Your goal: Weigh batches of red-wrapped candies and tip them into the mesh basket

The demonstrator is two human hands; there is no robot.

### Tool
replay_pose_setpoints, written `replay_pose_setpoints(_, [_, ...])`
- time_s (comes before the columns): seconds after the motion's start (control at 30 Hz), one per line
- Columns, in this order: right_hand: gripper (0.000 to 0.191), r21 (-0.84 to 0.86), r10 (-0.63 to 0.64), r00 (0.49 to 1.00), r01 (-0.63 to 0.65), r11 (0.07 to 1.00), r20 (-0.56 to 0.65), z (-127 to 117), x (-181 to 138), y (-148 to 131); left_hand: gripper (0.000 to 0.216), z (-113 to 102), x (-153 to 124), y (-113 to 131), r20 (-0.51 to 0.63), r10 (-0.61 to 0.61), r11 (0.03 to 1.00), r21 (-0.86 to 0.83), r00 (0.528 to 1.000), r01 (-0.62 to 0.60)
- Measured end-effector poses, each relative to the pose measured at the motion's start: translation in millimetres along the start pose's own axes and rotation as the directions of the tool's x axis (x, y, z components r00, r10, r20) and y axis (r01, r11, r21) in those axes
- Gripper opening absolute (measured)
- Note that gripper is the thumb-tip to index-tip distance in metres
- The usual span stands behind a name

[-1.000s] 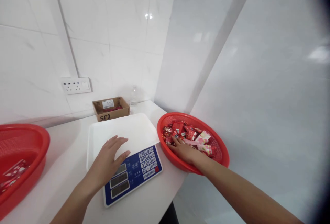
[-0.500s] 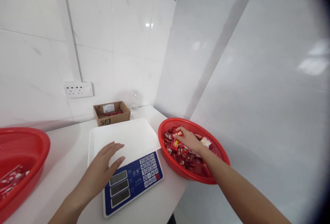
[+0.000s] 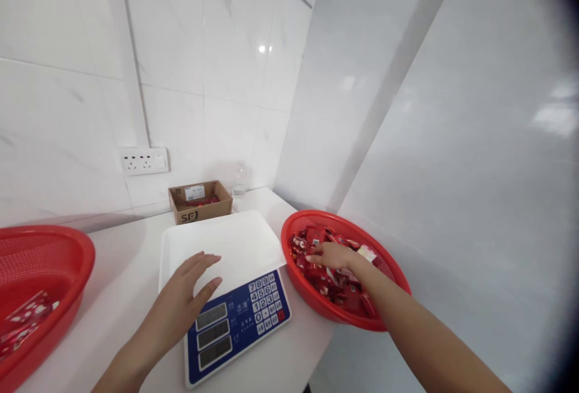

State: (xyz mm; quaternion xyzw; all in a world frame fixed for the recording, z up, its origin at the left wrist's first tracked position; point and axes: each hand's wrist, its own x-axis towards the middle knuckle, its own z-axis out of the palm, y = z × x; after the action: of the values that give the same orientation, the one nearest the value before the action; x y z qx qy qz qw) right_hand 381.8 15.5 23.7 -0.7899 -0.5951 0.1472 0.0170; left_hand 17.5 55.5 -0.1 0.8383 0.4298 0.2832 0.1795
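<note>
My left hand [image 3: 185,290] hovers over the near left part of a white electronic scale [image 3: 226,245], fingers stretched out and apart, holding nothing. The scale's blue panel [image 3: 242,314] carries number keys and several small displays; its white tray has nothing on it. In the red plastic basket [image 3: 307,296] on the right, my right hand [image 3: 337,257] reaches down among small shiny red wrapped packets [image 3: 330,281]. Its fingers are bent, with the thumb close to the forefinger. Whatever they grip is hidden among the packets.
At the left, a second red basket [image 3: 75,254] contains red and white packaging [image 3: 29,317]. A small cardboard box [image 3: 203,212] with red items stands behind the scale, next to a clear plastic container [image 3: 239,179]. Tiled walls enclose the white table [image 3: 122,254].
My right hand has shifted lower among the packets, and the red and yellow one at its fingers is out of sight. The left hand stays over the scale. The view has shifted slightly.
</note>
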Motion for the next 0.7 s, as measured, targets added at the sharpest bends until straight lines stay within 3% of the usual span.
replay_pose_setpoints(0.17, [0.042,-0.056,-0.008,0.999,0.006,0.998,-0.036,16.2,12.1,-5.6,0.038,0.6,-0.7,0.7,0.004,0.009,1.0,0.004,1.0,-0.009])
replay_pose_setpoints(0.3, [0.07,-0.069,-0.075,0.996,0.078,0.995,0.043,31.5,20.4,-12.8,0.039,1.9,-1.3,1.6,0.013,0.008,1.0,0.005,1.0,-0.008])
replay_pose_setpoints(0.43, [0.083,-0.089,-0.067,0.996,0.071,0.993,0.053,39.1,27.3,-18.6,0.038,2.9,-1.9,2.4,0.024,0.012,1.0,-0.01,1.0,-0.012])
replay_pose_setpoints(0.63, [0.063,-0.092,-0.068,0.995,0.074,0.993,0.067,38.9,28.0,-23.9,0.038,2.9,-3.3,2.6,0.043,0.011,1.0,-0.021,0.999,-0.01])
replay_pose_setpoints(0.7, [0.064,-0.092,-0.075,0.994,0.082,0.992,0.083,40.1,26.3,-24.9,0.038,3.3,-3.3,2.7,0.055,0.008,1.0,-0.023,0.998,-0.007])
